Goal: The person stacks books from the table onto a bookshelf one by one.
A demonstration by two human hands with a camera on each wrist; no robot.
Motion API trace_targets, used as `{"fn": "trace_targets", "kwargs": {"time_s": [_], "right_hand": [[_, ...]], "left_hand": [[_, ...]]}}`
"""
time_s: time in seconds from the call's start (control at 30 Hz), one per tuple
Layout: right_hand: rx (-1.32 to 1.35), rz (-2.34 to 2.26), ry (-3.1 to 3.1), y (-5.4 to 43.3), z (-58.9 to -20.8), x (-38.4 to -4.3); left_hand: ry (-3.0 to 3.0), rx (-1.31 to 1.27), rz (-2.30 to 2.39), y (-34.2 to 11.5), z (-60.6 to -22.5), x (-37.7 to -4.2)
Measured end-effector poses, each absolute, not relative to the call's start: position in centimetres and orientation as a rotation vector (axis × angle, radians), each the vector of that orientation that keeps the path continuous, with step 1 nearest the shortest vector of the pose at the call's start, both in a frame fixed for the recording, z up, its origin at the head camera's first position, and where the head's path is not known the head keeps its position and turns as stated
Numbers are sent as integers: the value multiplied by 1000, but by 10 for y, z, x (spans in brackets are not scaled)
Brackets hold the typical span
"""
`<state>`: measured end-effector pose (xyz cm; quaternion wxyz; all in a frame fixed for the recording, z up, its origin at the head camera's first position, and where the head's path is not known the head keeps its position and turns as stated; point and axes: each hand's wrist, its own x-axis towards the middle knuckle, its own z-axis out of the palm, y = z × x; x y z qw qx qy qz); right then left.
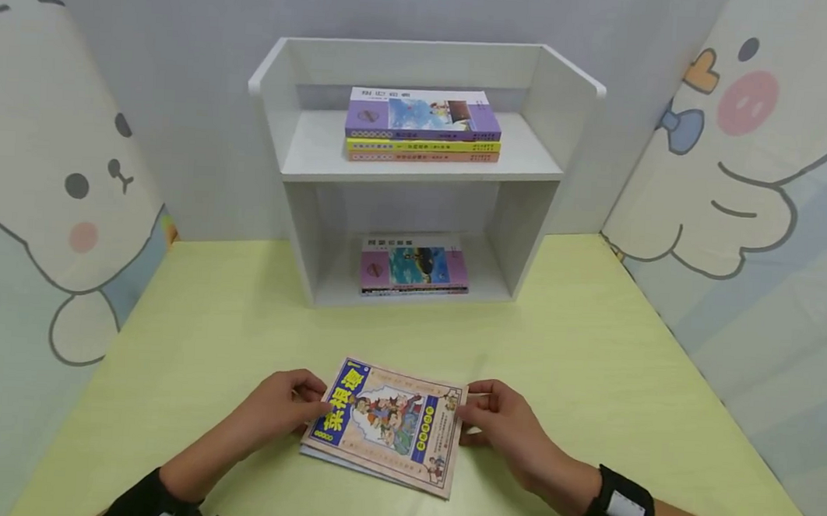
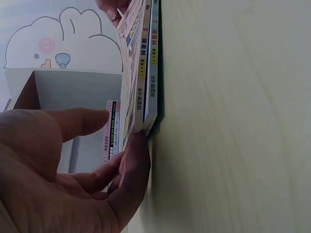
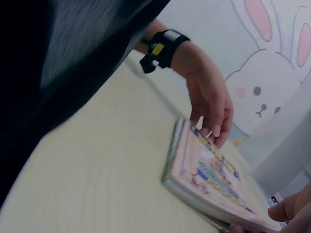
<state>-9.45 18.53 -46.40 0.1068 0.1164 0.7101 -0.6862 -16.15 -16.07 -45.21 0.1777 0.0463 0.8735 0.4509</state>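
Note:
Two thin books lie stacked near the front of the table. The upper comic book (image 1: 390, 428) has a pinkish cover with cartoon figures and a blue title strip; a pale blue book (image 2: 153, 87) shows beneath, slightly offset. At their left edge, my left hand (image 1: 282, 407) touches the corner with its fingers, while its thumb (image 2: 87, 120) stands apart from the cover. My right hand (image 1: 506, 426) holds the right edge, thumb over the cover and fingers at the side. A fingertip (image 3: 236, 228) shows low at the books' edge in the right wrist view.
Behind the books stands a white two-tier shelf (image 1: 421, 176). Several stacked books (image 1: 423, 126) lie on its upper level, and another small stack (image 1: 415, 266) lies below. Cartoon-printed panels (image 1: 763, 152) flank the yellow-green table (image 1: 611, 362).

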Motion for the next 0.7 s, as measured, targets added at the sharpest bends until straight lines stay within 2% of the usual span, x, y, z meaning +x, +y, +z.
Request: {"fn": "trace_targets", "kwargs": {"time_s": [0.43, 0.7], "right_hand": [[299, -2034, 2513, 182, -479, -109], [283, -2084, 2384, 182, -470, -113]], "left_hand": [[2504, 111, 1304, -148, -462, -166], [2450, 80, 1337, -144, -465, -171]]}}
